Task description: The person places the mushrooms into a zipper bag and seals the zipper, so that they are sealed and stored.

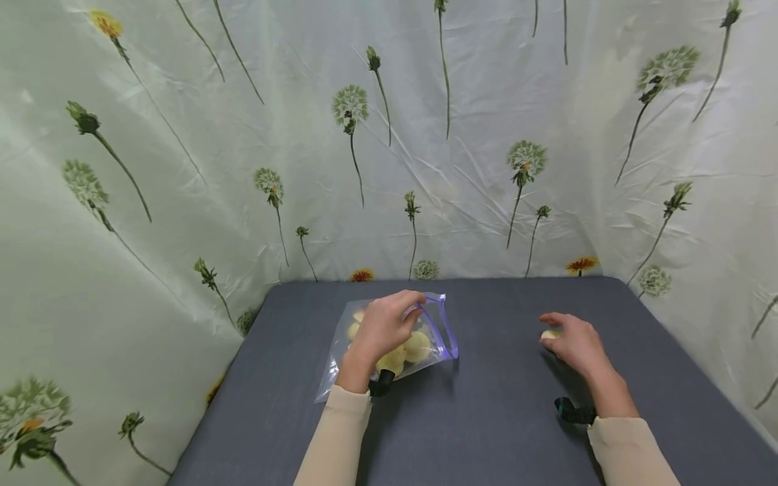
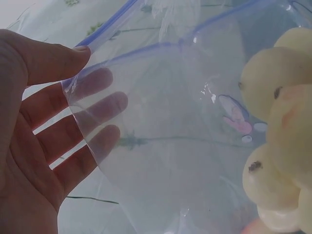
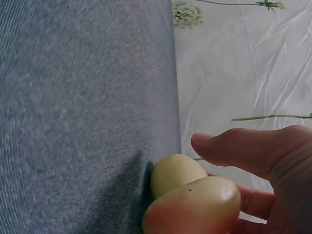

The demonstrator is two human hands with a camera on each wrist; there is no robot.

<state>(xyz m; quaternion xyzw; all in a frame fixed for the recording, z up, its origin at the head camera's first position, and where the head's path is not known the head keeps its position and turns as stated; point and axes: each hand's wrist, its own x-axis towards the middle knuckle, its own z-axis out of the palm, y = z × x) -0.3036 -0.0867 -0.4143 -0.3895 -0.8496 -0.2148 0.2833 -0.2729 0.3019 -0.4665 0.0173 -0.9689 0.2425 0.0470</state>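
Note:
A clear zip bag with a purple zip edge lies on the table, its mouth parted toward the right. Several pale yellow round fruits are inside it. My left hand pinches the bag's upper edge; in the left wrist view the thumb is on the purple strip, fingers behind the film. Over to the right, my right hand curves beside a pale fruit. The right wrist view shows two fruits touching, a plain yellow fruit and a red-blushed fruit. The thumb stands apart from both; the other fingers are partly hidden behind them.
The dark grey tabletop spreads between and in front of the hands. A pale curtain printed with dandelions hangs behind and along the sides. Black straps sit at both wrists.

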